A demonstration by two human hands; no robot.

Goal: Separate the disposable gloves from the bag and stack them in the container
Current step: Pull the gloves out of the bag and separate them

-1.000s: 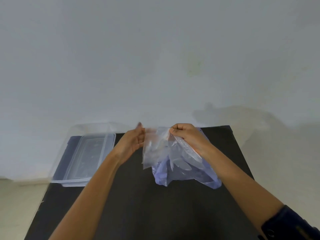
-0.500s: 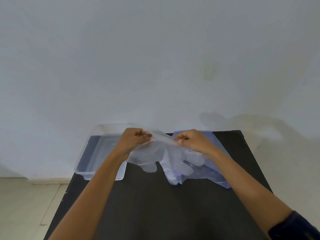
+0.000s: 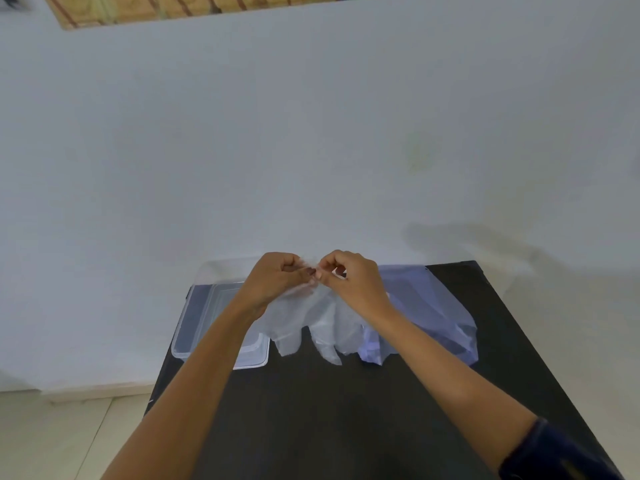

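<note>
Since half a second before, the hands had drawn together: the left hand [image 3: 273, 278] and right hand [image 3: 353, 282] met almost knuckle to knuckle above the far half of the table [image 3: 346, 417], where earlier they had held the gloves [image 3: 311, 323] stretched wide between them. Both sets of fingers [image 3: 294, 271] were curled in and pinching the gathered top edge of the clear gloves; the exact pinch point was partly hidden by the knuckles. The gloves hung down from the grip in a bunch, their finger ends dangling just above or on the table, which one I could not tell. The bluish bag [image 3: 433, 313] lay crumpled on the table just right of the gloves and behind the right wrist, much as before. The clear container [image 3: 194, 323] sat at the table's far left corner, its near side crossed by the left forearm; no gloves could be made out inside. The view had tipped up, so a strip of patterned wood-coloured panel [image 3: 207, 8] showed at the top of the pale wall [image 3: 311, 133]. The table was black and matte. Pale floor tiles [image 3: 69, 438] showed at lower left. A dark sleeve [image 3: 554, 455] covered the right upper forearm.
</note>
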